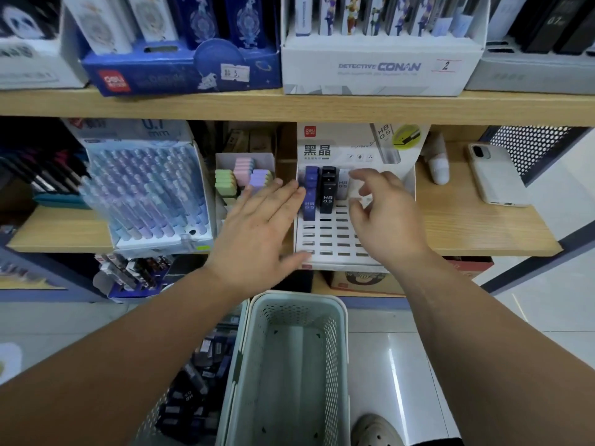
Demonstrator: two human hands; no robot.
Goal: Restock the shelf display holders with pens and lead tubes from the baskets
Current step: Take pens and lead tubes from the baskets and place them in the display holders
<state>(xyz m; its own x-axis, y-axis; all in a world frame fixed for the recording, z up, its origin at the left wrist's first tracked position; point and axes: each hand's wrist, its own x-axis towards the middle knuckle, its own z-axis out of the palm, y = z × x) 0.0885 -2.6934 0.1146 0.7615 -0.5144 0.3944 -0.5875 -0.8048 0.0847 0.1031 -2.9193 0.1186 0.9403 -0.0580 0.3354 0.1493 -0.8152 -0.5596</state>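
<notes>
The right hand (386, 210) hovers over the upper part of the white holder (325, 239), with its fingers bent and the thumb below them. Something pale shows between the thumb and the fingers, but this part is blurred, so one cannot tell if the hand pinches a tube or is only near one. The left hand (257, 220) is wide and flat. Its straight fingers lie against the left edge of the holder, probably to keep the light cardboard from sliding while the other hand works. In the top row stand a blue tube (309, 194), a black tube (327, 191) and a pale tube (343, 185), side by side and leaning back. The pale one is just beside the right fingertips. Most slots below them are open, so the filling seems only begun. It goes from the back row forward, likely so that the tubes already standing do not block the reach. The holder sits on the wooden shelf (483, 226), between a box of pastel pens (148, 194) on the left and a phone (497, 175) further right. On the floor below the arms stands a green basket (338, 349). Beside it is a mesh basket (151, 423) with many dark tubes (193, 397), close to hand for the next pick.
</notes>
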